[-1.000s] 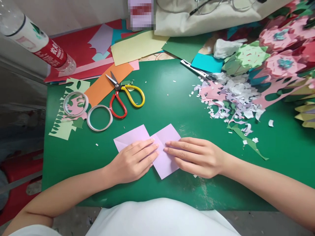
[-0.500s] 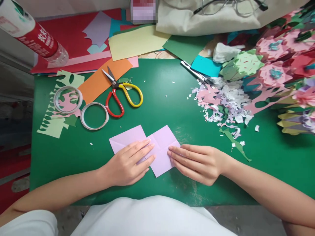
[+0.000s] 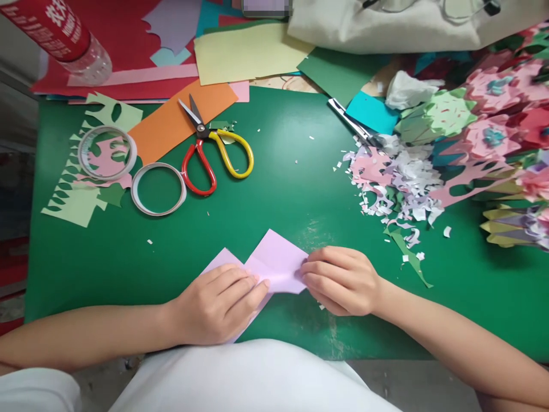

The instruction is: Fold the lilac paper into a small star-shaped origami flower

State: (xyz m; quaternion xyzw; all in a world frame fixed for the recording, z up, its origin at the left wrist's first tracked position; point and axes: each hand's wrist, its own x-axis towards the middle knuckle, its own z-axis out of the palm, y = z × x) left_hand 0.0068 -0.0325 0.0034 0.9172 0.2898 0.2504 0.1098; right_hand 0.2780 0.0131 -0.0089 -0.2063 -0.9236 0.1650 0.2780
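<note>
A folded light-purple paper lies between my hands near the front of the green table, its surface bent and creased. My left hand covers its left part, fingers bent together over it; the thumb is hidden. Paper shows above that hand and below its fingers. At the right corner, my right hand pinches the edge with curled fingertips. Scissors with one red and one yellow handle rest farther back on the left, blades partly apart, over an orange paper strip.
Two tape rolls sit left of the scissors, by cut green paper. Paper scraps and paper flowers crowd the right. Coloured sheets, a bottle and a cloth bag line the back.
The purple paper has turned clockwise and bent. My right fingers, straighter before, have curled onto its right corner. The left hand has shifted slightly down and left. The view has shifted a little.
</note>
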